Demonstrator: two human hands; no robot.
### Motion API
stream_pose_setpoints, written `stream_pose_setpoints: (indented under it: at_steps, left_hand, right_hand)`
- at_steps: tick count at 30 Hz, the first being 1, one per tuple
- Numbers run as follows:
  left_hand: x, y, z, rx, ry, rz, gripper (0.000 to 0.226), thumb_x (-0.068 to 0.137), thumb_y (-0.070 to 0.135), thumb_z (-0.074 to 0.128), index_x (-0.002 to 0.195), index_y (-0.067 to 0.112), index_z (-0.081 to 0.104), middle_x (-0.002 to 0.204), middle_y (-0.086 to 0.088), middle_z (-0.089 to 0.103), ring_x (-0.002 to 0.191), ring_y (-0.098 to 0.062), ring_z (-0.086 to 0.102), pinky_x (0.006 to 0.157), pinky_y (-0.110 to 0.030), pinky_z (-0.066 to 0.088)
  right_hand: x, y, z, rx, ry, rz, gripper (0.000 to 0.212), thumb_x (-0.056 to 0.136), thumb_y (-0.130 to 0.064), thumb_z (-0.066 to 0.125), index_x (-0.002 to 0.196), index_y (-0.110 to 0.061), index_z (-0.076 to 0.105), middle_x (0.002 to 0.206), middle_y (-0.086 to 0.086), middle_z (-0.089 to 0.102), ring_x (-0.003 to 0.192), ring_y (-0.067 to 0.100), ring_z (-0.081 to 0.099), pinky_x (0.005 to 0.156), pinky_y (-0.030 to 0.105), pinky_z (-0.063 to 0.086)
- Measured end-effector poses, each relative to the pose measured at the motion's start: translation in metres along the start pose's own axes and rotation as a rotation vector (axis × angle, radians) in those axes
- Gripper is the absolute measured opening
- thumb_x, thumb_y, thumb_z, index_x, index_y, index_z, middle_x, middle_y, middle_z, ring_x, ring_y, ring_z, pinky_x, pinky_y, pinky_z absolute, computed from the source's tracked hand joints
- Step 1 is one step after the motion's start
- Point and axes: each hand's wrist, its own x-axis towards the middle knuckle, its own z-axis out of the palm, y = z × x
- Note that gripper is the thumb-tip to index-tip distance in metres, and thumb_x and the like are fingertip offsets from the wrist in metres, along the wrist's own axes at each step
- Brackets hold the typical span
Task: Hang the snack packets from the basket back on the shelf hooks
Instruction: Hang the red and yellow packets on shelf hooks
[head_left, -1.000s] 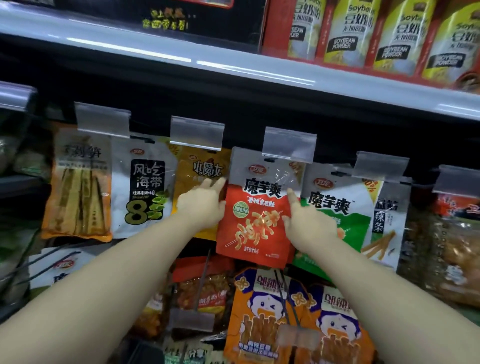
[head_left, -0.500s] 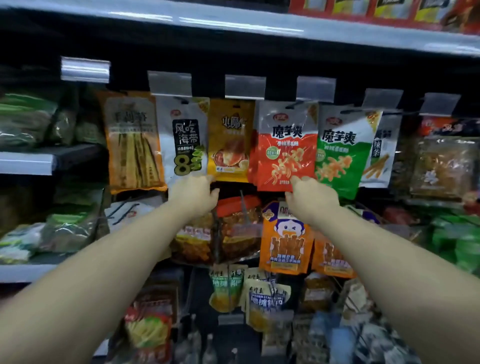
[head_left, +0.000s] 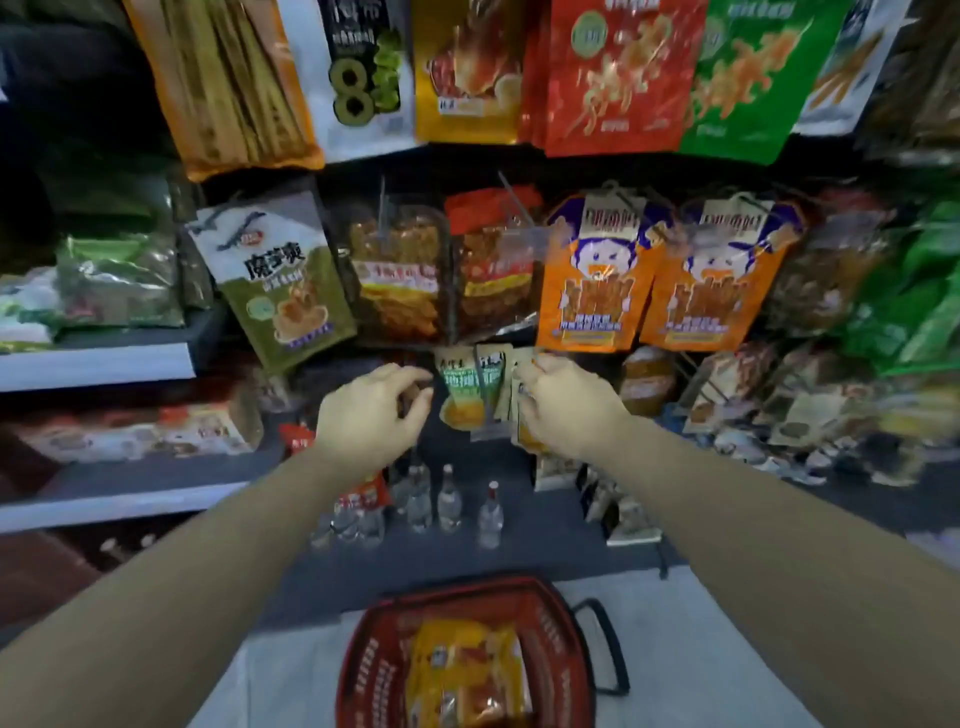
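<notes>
A red shopping basket (head_left: 570, 631) stands on the floor at the bottom centre, with yellow and orange snack packets (head_left: 465, 670) lying in it. Both my arms reach forward at mid height. My left hand (head_left: 370, 411) hovers with loosely curled fingers and holds nothing. My right hand (head_left: 567, 406) is also loosely curled, in front of small green and brown packets (head_left: 470, 391) on a low hook; no grip shows. The red packet (head_left: 618, 78) hangs in the top row between a yellow one (head_left: 467, 78) and a green one (head_left: 743, 83).
Orange cartoon packets (head_left: 592, 275) and clear bags of snacks (head_left: 397, 270) hang in the middle row. Small clear bottles (head_left: 449, 501) stand on the bottom shelf. Grey shelf edges (head_left: 98, 364) jut out at the left. The basket's black handle (head_left: 605, 644) sticks out to its right.
Both hands have left the red packet on the top row and dropped to the lower hooks. The view has tilted down, bringing the basket into sight.
</notes>
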Motion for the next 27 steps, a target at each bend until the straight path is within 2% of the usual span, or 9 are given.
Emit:
stream_pose_setpoints:
  at_steps: [5,8,11,13,16,20,22,24,27]
  left_hand:
    - [-0.052,-0.039,0.098,-0.06,-0.215,-0.104,0.033,0.096,0.038,0.046,0.127,0.031,0.057,0.114,0.005,0.065,0.092,-0.023,0.065,0.055,-0.025,0.043]
    - [-0.084,-0.059,0.161,-0.088,-0.326,-0.219,0.031,0.096,0.039,0.045,0.124,0.032,0.057,0.102,-0.001,0.069,0.083,-0.028,0.067,0.052,-0.028,0.044]
    - [-0.115,-0.07,0.217,-0.065,-0.47,-0.379,0.032,0.094,0.037,0.045,0.123,0.033,0.058,0.108,-0.005,0.069,0.093,-0.031,0.065,0.065,-0.032,0.048]
    - [-0.138,-0.078,0.254,-0.051,-0.556,-0.442,0.027,0.092,0.037,0.046,0.114,0.034,0.062,0.111,-0.006,0.067,0.098,-0.033,0.063,0.073,-0.035,0.048]
    - [-0.17,-0.089,0.308,-0.041,-0.666,-0.515,0.028,0.091,0.037,0.044,0.112,0.033,0.062,0.109,-0.007,0.068,0.097,-0.031,0.063,0.077,-0.034,0.048]
    - [-0.221,-0.108,0.383,-0.055,-0.833,-0.638,0.029,0.089,0.04,0.047,0.11,0.031,0.065,0.107,-0.001,0.068,0.094,-0.026,0.064,0.076,-0.026,0.047]
    - [-0.25,-0.12,0.424,-0.111,-0.901,-0.679,0.033,0.085,0.048,0.042,0.104,0.033,0.065,0.103,0.003,0.069,0.085,-0.022,0.065,0.078,-0.032,0.054]
    - [-0.275,-0.131,0.462,-0.127,-0.952,-0.708,0.034,0.086,0.047,0.041,0.103,0.031,0.066,0.103,0.003,0.069,0.086,-0.023,0.064,0.076,-0.033,0.055]
    - [-0.303,-0.145,0.518,-0.147,-0.982,-0.759,0.029,0.092,0.04,0.045,0.097,0.024,0.069,0.101,-0.002,0.069,0.083,-0.022,0.06,0.07,-0.03,0.051]
  right_hand:
    - [-0.018,0.001,0.099,0.019,-0.294,-0.03,0.037,0.101,-0.027,0.036,0.132,-0.011,0.045,0.13,0.012,0.048,0.118,0.032,0.05,0.083,0.041,0.049]
    - [-0.028,0.009,0.162,0.029,-0.406,0.0,0.036,0.102,-0.025,0.036,0.133,-0.009,0.043,0.132,0.013,0.047,0.12,0.033,0.047,0.079,0.037,0.043]
    - [-0.038,0.016,0.227,0.069,-0.494,0.048,0.04,0.1,-0.023,0.039,0.139,-0.01,0.038,0.13,0.012,0.049,0.116,0.033,0.05,0.074,0.037,0.044]
    - [-0.046,0.019,0.271,0.095,-0.548,0.076,0.037,0.1,-0.024,0.039,0.135,-0.011,0.043,0.13,0.013,0.05,0.117,0.033,0.05,0.081,0.038,0.045]
    - [-0.057,0.025,0.339,0.103,-0.617,0.116,0.035,0.099,-0.026,0.04,0.129,-0.011,0.049,0.133,0.013,0.05,0.121,0.032,0.049,0.089,0.036,0.044]
    - [-0.075,0.031,0.427,0.14,-0.74,0.162,0.035,0.095,-0.025,0.041,0.127,-0.017,0.052,0.131,0.012,0.054,0.117,0.033,0.054,0.088,0.038,0.046]
    - [-0.082,0.033,0.47,0.158,-0.787,0.157,0.037,0.095,-0.026,0.042,0.131,-0.02,0.051,0.131,0.012,0.055,0.118,0.034,0.054,0.093,0.038,0.047]
    - [-0.087,0.033,0.513,0.16,-0.834,0.128,0.043,0.095,-0.027,0.044,0.137,-0.028,0.047,0.136,0.011,0.053,0.122,0.033,0.052,0.099,0.041,0.046]
    - [-0.092,0.031,0.575,0.127,-0.892,0.089,0.035,0.095,-0.023,0.047,0.13,-0.02,0.051,0.133,0.01,0.053,0.119,0.031,0.053,0.094,0.04,0.048]
